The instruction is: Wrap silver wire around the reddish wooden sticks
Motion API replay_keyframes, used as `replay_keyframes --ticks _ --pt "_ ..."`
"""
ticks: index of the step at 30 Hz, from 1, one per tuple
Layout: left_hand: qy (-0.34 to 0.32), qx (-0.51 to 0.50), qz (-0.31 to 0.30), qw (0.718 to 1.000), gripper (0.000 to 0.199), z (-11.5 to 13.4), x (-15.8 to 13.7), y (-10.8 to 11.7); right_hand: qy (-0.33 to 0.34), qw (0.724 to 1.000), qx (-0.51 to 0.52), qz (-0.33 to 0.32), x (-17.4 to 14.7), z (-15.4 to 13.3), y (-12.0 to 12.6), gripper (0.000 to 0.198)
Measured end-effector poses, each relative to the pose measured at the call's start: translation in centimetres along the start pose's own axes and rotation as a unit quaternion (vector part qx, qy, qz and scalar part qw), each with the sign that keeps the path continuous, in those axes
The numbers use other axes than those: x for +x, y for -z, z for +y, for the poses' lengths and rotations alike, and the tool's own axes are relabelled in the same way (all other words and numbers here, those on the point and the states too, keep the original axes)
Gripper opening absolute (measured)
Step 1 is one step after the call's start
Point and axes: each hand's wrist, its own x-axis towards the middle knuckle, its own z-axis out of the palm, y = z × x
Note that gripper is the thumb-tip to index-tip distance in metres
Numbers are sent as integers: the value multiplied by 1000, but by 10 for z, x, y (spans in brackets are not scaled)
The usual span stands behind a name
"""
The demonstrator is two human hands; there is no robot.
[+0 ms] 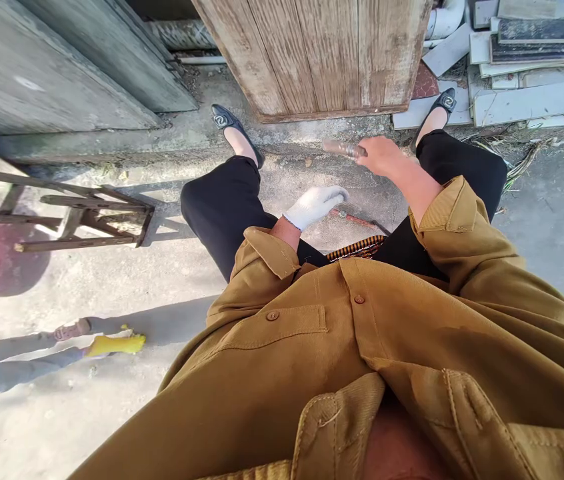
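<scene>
My right hand (381, 157), bare, is closed around the handle of a short tool that looks like a paintbrush (345, 148). Its shiny band shows beside my fingers, and its flat, pale-brown end points left and is blurred. My left hand (315, 205) wears a white glove and hovers between my knees, fingers loosely bent, with nothing visible in them. Just below and right of the glove is a thin red-handled tool (355, 218) with a dark end; whether it touches the hand cannot be told. A weathered wooden panel (312, 60) stands beyond both hands, between my feet.
A woven orange-and-black seat edge (357, 248) shows beneath me. A wooden stool (87, 210) lies on its side at left. Grey boards (62, 60) lean at upper left; stacked tiles (537, 100) lie at upper right. Another person's legs (22, 363) show at lower left.
</scene>
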Motion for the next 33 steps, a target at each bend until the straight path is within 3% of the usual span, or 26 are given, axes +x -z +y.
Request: replay_keyframes --ticks 5,8,10,13,16,18,21,24,26,28,33 --pt "24 -17 93 995 28 -8 -2 7 88 975 -119 -168 -6 -11 -12 27" --pt "64 -45 136 988 29 -13 0 13 187 937 -74 -284 -13 -14 -9 23" --pt "87 -58 140 985 28 -14 3 15 233 920 -11 -314 -18 -14 -1 20" --pt "112 -73 130 982 24 -14 9 11 227 942 112 -221 -23 -12 13 25" --pt "88 -95 93 987 29 -11 10 4 144 959 238 -56 -19 -7 21 34" --pt "59 -87 64 992 32 -8 8 1 88 957 277 12 -13 -3 18 35" --pt "29 -56 25 998 31 -3 4 -2 37 967 248 47 -1 6 8 34" --pt "-11 -57 12 998 27 -1 3 -3 21 991 119 50 7 11 -1 29" --pt "-22 -64 31 997 25 -1 3 -3 28 999 13 14 7 11 -4 26" --pt "0 -69 70 995 24 -3 3 0 50 995 -57 -65 3 7 -5 23" --pt "39 -105 152 982 25 -8 -2 12 133 953 -36 -269 -11 -5 -2 26"
